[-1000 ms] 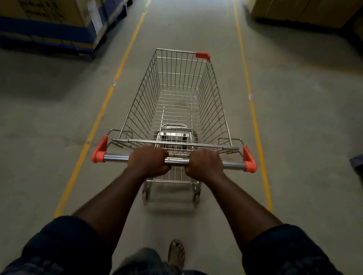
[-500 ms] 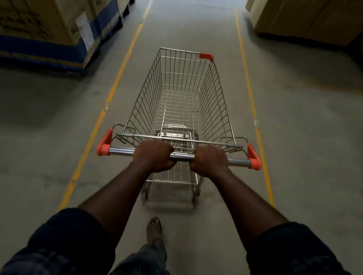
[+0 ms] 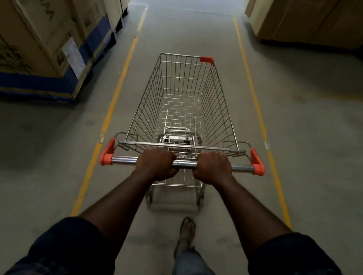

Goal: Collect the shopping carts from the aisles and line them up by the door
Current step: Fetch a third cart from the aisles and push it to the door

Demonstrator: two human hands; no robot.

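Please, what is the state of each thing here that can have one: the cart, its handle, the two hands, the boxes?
Shopping cart: upright on its wheels, basket empty, between the yellow floor lines.
Handle bar: held by both hands near its middle.
Left hand: curled round the bar.
Right hand: curled round the bar.
Cardboard boxes: closed, standing at the left of the aisle.

empty wire shopping cart (image 3: 186,106), upright between yellow floor lines (image 3: 112,107)
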